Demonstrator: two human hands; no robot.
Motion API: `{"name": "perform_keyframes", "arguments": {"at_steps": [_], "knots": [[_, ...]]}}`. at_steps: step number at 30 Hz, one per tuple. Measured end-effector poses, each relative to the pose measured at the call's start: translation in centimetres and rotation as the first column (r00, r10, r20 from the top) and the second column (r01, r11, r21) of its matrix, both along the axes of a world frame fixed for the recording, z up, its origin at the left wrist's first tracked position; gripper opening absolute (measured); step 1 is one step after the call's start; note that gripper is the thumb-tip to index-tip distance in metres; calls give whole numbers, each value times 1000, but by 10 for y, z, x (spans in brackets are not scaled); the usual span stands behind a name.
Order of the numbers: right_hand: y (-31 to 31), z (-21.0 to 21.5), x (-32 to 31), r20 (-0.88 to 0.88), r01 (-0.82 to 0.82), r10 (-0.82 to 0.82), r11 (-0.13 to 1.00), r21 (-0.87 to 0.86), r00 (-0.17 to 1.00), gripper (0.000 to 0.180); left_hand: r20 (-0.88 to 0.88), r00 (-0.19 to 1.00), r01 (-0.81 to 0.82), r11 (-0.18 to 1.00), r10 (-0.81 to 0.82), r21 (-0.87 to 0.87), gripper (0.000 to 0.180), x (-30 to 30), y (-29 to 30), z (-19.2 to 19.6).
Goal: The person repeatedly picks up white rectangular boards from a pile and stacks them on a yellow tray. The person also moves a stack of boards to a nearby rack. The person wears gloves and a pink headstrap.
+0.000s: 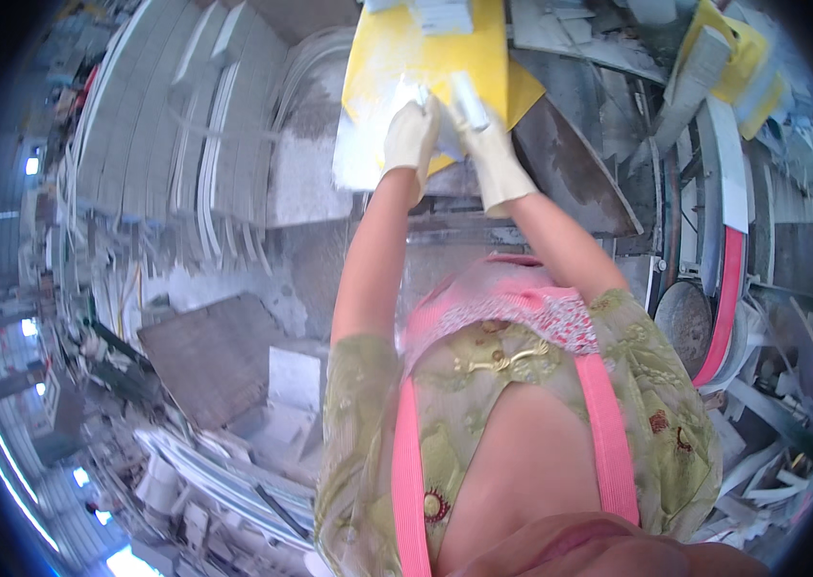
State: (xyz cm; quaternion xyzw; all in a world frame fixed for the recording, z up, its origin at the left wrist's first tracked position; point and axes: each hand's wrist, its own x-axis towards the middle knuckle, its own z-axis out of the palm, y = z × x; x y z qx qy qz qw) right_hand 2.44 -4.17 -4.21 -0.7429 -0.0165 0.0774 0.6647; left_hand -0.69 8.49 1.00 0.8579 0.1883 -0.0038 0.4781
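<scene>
Green embroidered cloth blouse [661,423], foremost. Right cream-gloved hand [488,154]: fingers around near end of narrow white slab [467,94], apparently leaving the rest exposed over yellow-topped bench [377,58]; left cream-gloved hand [412,137]: grip unclear.

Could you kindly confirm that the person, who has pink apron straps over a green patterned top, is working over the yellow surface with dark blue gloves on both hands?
Not quite: the gloves on the left hand and right hand are pale cream, not dark blue, as the head view shows. The pink apron straps, green patterned top and yellow surface are as you say.
</scene>
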Motion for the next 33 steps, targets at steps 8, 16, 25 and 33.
{"name": "perform_keyframes", "arguments": {"at_steps": [8,16,25,33], "knots": [[-54,-2,-8,152,-515,553,825,-233,819,102,238,960,147,989,-144,9,61,22,5,-39],[-313,-15,-26,299,215,-140,947,-237,944,38,165,963,-229,970,214,78,65,11,-28,-29],[-542,11,-115,286,285,-20,173,-943,958,80,169,973,-189,967,160,172,67,11,-57,-9],[-529,-37,-62,356,351,-55,-86,-933,933,80,104,955,-272,960,278,-62,63,6,-91,15]]}}
